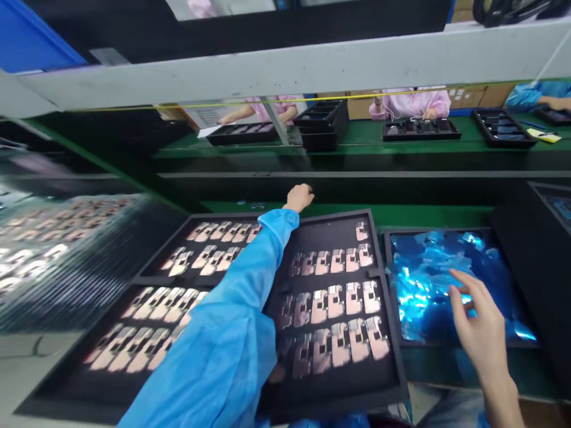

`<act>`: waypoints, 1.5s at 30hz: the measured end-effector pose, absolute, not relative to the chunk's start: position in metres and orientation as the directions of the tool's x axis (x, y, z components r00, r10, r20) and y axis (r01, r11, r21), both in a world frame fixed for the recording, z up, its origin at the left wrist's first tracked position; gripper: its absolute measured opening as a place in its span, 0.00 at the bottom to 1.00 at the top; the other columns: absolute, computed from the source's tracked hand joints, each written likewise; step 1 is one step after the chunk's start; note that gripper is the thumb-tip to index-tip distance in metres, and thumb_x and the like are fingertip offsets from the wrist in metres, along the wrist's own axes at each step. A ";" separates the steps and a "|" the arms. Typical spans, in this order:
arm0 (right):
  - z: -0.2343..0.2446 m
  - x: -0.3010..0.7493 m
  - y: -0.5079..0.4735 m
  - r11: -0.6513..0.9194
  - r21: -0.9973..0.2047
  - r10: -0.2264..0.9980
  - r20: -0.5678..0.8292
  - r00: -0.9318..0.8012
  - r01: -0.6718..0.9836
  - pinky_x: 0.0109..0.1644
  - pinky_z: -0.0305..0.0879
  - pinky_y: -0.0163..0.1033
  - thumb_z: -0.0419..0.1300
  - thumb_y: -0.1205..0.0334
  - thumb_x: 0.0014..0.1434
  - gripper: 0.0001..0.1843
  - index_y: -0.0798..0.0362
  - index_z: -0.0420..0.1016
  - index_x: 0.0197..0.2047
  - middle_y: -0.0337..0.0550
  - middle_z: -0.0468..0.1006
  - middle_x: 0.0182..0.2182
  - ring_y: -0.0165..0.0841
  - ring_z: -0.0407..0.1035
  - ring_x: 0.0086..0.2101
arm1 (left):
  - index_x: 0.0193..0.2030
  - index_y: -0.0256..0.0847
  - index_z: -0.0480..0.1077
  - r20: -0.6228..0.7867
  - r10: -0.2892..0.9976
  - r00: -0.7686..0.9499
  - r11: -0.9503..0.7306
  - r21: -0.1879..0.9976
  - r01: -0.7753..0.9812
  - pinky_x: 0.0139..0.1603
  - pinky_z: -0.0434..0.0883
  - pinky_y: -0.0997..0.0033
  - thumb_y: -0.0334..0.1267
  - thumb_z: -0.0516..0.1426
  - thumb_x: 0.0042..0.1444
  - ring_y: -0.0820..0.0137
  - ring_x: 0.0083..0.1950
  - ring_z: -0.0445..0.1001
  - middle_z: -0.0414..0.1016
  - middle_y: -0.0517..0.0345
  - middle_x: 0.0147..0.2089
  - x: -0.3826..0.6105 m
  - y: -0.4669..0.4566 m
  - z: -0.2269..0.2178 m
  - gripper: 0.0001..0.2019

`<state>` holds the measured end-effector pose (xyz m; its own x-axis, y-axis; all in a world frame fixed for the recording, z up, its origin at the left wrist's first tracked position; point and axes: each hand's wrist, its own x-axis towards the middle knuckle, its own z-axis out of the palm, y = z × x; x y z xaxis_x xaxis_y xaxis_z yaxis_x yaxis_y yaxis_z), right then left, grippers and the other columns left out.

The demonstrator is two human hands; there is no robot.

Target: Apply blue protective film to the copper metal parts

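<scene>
My left hand [300, 197] lies curled at the far rim of the black tray [332, 214]; I cannot tell whether it grips anything. My right hand [479, 324] hovers open and empty, fingers spread, over blue film scraps [423, 267] in the right-hand bin [437, 230]. Rows of coppery parts [339, 303] fill the tray.

black tray [332, 232]: flat, rows of copper-pink parts [339, 297] | blue film scraps [428, 267]: shiny heap, beside tray
</scene>
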<state>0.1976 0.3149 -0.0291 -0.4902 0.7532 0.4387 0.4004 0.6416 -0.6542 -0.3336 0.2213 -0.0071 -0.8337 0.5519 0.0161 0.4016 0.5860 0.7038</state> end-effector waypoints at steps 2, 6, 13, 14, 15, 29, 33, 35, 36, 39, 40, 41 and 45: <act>-0.028 0.198 0.308 0.627 -0.665 0.762 0.412 -0.500 0.407 0.34 0.76 0.48 0.59 0.51 0.75 0.16 0.43 0.81 0.60 0.51 0.84 0.56 0.43 0.80 0.38 | 0.24 0.44 0.65 -0.019 0.515 -0.857 0.619 0.701 0.356 0.62 0.67 0.69 0.29 0.70 0.54 0.62 0.52 0.78 0.76 0.56 0.30 -0.358 0.225 -0.020 0.18; -0.028 0.194 0.304 0.628 -0.662 0.763 0.422 -0.489 0.409 0.34 0.77 0.49 0.60 0.53 0.74 0.15 0.41 0.81 0.60 0.50 0.85 0.55 0.46 0.82 0.42 | 0.26 0.43 0.64 -0.023 0.492 -0.870 0.613 0.719 0.328 0.65 0.66 0.68 0.25 0.72 0.50 0.62 0.56 0.77 0.77 0.56 0.33 -0.376 0.235 -0.045 0.20; -0.016 0.174 0.296 0.647 -0.696 0.730 0.446 -0.518 0.313 0.36 0.79 0.48 0.59 0.58 0.75 0.14 0.43 0.82 0.59 0.51 0.85 0.56 0.47 0.83 0.48 | 0.27 0.40 0.71 -0.024 0.488 -0.873 0.547 0.787 0.284 0.54 0.75 0.63 0.25 0.72 0.49 0.62 0.43 0.78 0.74 0.57 0.28 -0.341 0.236 -0.006 0.15; -0.011 0.169 0.293 0.649 -0.711 0.717 0.453 -0.530 0.269 0.36 0.79 0.47 0.59 0.59 0.75 0.14 0.44 0.82 0.58 0.52 0.85 0.55 0.46 0.83 0.49 | 0.28 0.39 0.73 -0.025 0.525 -0.851 0.495 0.822 0.281 0.49 0.76 0.64 0.27 0.73 0.50 0.63 0.40 0.77 0.76 0.55 0.29 -0.320 0.231 0.005 0.12; -0.006 0.162 0.290 0.649 -0.728 0.704 0.463 -0.539 0.222 0.37 0.79 0.46 0.59 0.60 0.75 0.14 0.44 0.82 0.58 0.51 0.85 0.54 0.45 0.83 0.49 | 0.30 0.38 0.76 -0.027 0.578 -0.815 0.425 0.863 0.273 0.45 0.76 0.64 0.30 0.73 0.51 0.63 0.37 0.77 0.78 0.53 0.31 -0.294 0.224 0.015 0.10; 0.026 0.158 0.256 0.398 -0.914 0.672 0.349 -0.653 -0.079 0.40 0.77 0.38 0.66 0.53 0.70 0.10 0.50 0.82 0.42 0.41 0.85 0.38 0.35 0.79 0.38 | 0.40 0.41 0.87 -0.009 0.864 -0.504 0.051 0.996 0.070 0.48 0.79 0.60 0.46 0.74 0.56 0.57 0.44 0.83 0.86 0.50 0.41 0.019 0.119 0.057 0.11; 0.022 0.174 0.246 0.411 -0.909 0.699 0.360 -0.618 -0.064 0.43 0.79 0.40 0.62 0.50 0.73 0.13 0.50 0.82 0.44 0.42 0.85 0.38 0.35 0.80 0.37 | 0.40 0.42 0.85 0.013 0.751 -0.660 0.000 1.000 0.019 0.48 0.79 0.61 0.45 0.74 0.56 0.59 0.43 0.82 0.86 0.52 0.41 0.045 0.115 0.045 0.11; 0.020 0.179 0.240 0.446 -0.893 0.689 0.387 -0.613 -0.061 0.42 0.79 0.40 0.65 0.50 0.71 0.12 0.50 0.82 0.45 0.44 0.86 0.40 0.36 0.80 0.39 | 0.39 0.42 0.84 0.034 0.706 -0.708 -0.026 0.999 0.022 0.45 0.78 0.63 0.45 0.74 0.55 0.61 0.41 0.80 0.84 0.54 0.39 0.055 0.116 0.039 0.11; 0.019 0.181 0.238 0.463 -0.884 0.682 0.399 -0.613 -0.060 0.42 0.80 0.40 0.67 0.50 0.70 0.12 0.50 0.82 0.45 0.44 0.86 0.40 0.36 0.80 0.38 | 0.38 0.42 0.84 0.044 0.694 -0.719 -0.034 0.999 0.028 0.45 0.77 0.64 0.44 0.74 0.55 0.62 0.41 0.80 0.83 0.54 0.38 0.059 0.116 0.037 0.10; 0.016 0.187 0.233 0.505 -0.861 0.675 0.432 -0.598 -0.053 0.43 0.80 0.41 0.66 0.52 0.70 0.11 0.50 0.81 0.44 0.44 0.86 0.39 0.37 0.80 0.38 | 0.37 0.43 0.83 0.092 0.679 -0.728 -0.034 0.995 0.094 0.44 0.76 0.66 0.43 0.72 0.57 0.63 0.40 0.78 0.81 0.56 0.37 0.070 0.117 0.032 0.08; 0.015 0.188 0.232 0.518 -0.854 0.673 0.443 -0.592 -0.050 0.44 0.80 0.41 0.64 0.53 0.72 0.11 0.50 0.81 0.43 0.45 0.86 0.39 0.37 0.80 0.39 | 0.36 0.43 0.83 0.111 0.675 -0.729 -0.033 0.992 0.121 0.43 0.76 0.66 0.42 0.72 0.57 0.64 0.40 0.77 0.81 0.56 0.37 0.072 0.117 0.032 0.07; 0.013 0.190 0.231 0.533 -0.845 0.669 0.455 -0.587 -0.047 0.45 0.80 0.42 0.62 0.53 0.73 0.11 0.50 0.81 0.43 0.45 0.86 0.39 0.37 0.81 0.39 | 0.35 0.44 0.83 0.126 0.674 -0.728 -0.032 0.989 0.141 0.42 0.75 0.67 0.42 0.71 0.58 0.64 0.39 0.77 0.80 0.56 0.36 0.074 0.116 0.031 0.06; 0.008 0.197 0.227 0.644 -0.765 0.622 0.543 -0.564 -0.026 0.46 0.80 0.42 0.59 0.58 0.76 0.11 0.49 0.82 0.47 0.46 0.85 0.42 0.38 0.80 0.43 | 0.36 0.45 0.85 0.119 0.666 -0.737 -0.045 0.992 0.120 0.38 0.76 0.68 0.44 0.71 0.57 0.63 0.41 0.77 0.81 0.55 0.37 0.079 0.118 0.024 0.07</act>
